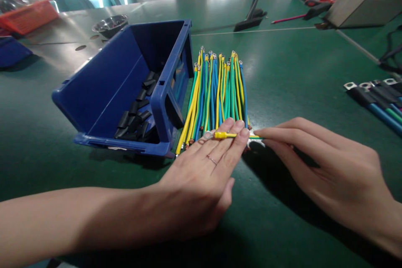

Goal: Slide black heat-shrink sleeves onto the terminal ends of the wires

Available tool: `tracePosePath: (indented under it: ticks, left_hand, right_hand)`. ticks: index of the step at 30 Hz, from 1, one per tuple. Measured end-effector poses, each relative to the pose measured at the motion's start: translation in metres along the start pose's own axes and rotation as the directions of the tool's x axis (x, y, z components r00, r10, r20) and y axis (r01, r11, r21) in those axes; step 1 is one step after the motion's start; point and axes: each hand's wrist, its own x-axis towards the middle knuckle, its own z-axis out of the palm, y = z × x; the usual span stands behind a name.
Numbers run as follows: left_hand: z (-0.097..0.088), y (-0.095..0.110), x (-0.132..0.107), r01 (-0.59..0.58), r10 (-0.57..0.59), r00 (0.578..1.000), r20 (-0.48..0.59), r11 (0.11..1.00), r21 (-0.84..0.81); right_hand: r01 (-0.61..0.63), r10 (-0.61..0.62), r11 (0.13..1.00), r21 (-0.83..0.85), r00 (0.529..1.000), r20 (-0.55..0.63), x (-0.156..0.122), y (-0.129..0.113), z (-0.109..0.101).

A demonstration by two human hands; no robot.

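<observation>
My right hand (326, 163) is closed, pinching a yellow-green wire (231, 135) between thumb and fingertips. This wire has a ring terminal and a yellow sleeve at its left end, and it crosses over the fingers of my left hand (204, 167). Stretched out flat, the left hand's fingers rest at the near ends of a row of wires (216, 88). Those wires are yellow, green and blue, laid side by side, with metal terminals at their far ends. Bare copper shows at some near ends. The left palm faces down and its underside is hidden.
A blue bin (106, 71) holding short black sleeves (135, 113) stands left of the wires. Behind it are a metal bowl (109, 25) and an orange basket (28, 16). At right lie thick cables (383, 104) with lugs, and a cardboard box (361, 6) stands farther back.
</observation>
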Motion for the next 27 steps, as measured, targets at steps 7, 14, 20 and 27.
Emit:
tracePosePath:
  ticks: [7, 14, 20, 27]
  left_hand:
    - [0.0003, -0.0014, 0.0020, -0.051, 0.051, 0.999, -0.003, 0.999, -0.003]
    - [-0.0020, -0.0029, 0.0036, -0.073, 0.073, 0.997, -0.011, 0.997, -0.016]
    - [-0.0019, -0.0027, 0.0039, -0.063, 0.063, 0.998, -0.013, 0.998, -0.012]
    - [-0.0019, -0.0026, 0.0028, -0.076, 0.076, 0.997, -0.025, 0.997, 0.001]
  right_hand:
    - [-0.132, 0.130, 0.991, -0.029, 0.990, -0.055, 0.0024, 0.0038, 0.0001]
    - [-0.242, 0.242, 0.970, 0.018, 0.969, -0.052, 0.0025, 0.0079, -0.0018]
    - [-0.201, 0.199, 0.979, -0.021, 0.977, -0.083, 0.0030, 0.0086, -0.0023]
    - [-0.247, 0.248, 0.969, 0.021, 0.966, -0.068, 0.0029, 0.0067, -0.0033]
